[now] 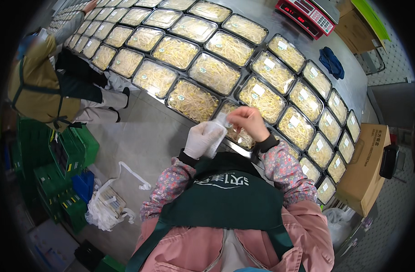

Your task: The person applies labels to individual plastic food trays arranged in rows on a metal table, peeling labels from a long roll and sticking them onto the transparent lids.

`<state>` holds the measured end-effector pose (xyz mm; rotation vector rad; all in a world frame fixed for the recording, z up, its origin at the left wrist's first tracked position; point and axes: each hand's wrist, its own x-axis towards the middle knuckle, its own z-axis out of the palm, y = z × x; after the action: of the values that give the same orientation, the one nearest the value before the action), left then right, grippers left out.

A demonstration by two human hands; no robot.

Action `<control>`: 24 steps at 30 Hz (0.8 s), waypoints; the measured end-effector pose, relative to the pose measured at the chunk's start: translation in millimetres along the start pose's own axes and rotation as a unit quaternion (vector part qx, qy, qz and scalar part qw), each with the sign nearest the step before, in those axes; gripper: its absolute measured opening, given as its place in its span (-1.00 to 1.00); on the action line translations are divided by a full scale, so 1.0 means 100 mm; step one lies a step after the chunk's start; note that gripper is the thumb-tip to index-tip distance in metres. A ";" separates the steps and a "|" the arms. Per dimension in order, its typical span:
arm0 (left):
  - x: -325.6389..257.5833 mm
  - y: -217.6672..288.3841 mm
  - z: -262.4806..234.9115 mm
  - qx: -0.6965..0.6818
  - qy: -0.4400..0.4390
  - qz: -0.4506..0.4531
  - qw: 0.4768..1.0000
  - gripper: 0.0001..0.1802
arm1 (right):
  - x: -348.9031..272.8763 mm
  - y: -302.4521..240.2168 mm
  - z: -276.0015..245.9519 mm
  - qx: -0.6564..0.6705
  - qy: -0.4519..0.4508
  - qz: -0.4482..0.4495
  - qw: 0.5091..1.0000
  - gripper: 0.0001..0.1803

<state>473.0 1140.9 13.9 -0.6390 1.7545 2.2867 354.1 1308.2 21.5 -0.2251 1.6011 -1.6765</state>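
My left hand (pixel 199 139), in a thin white glove, grips a strip of white labels (pixel 218 141) in front of my apron. My bare right hand (pixel 249 122) is closed in a pinch at the upper end of the strip; whether a loose label sits between its fingertips I cannot make out. Just beneath the right hand lies a black tray of bean sprouts (pixel 229 108) under clear film, partly covered by both hands. White square labels show on trays to the right, such as the sprout tray (pixel 296 128). A sprout tray (pixel 192 100) on the left bears only a small round green sticker.
Rows of sprout trays cover the metal table (pixel 352 63). A red scale (pixel 302 17) and dark blue cloth (pixel 331 62) sit at its far right. Cardboard box (pixel 364 167) stands right; green crates (pixel 62 177) and discarded white strips (pixel 108 204) lie left. Another person (pixel 39 81) works far left.
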 end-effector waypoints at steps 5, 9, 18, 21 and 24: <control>-0.15 -0.12 -0.19 -0.031 0.043 -0.011 0.999 -0.72 | 0.10 0.13 -0.30 -0.107 0.057 0.035 0.992 -0.86; -0.23 -0.15 -0.18 -0.077 0.070 0.010 0.995 -0.76 | 0.18 0.35 -0.23 -0.369 0.096 -0.072 0.922 -0.77; -0.33 -0.15 -0.14 -0.120 0.126 0.087 0.981 -0.82 | 0.19 0.37 -0.37 -0.328 0.118 -0.056 0.936 -0.79; -0.29 -0.10 -0.23 -0.138 0.145 0.091 0.976 -0.83 | 0.19 0.35 -0.31 -0.237 0.117 -0.071 0.962 -0.83; -0.25 0.00 -0.37 -0.105 0.166 0.096 0.976 -0.87 | 0.12 -0.06 0.31 -0.043 -0.044 0.051 0.997 -0.78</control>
<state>503.9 1108.1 17.0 -0.9788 1.7934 2.6515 362.9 1275.9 28.0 -0.2526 1.5935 -1.5021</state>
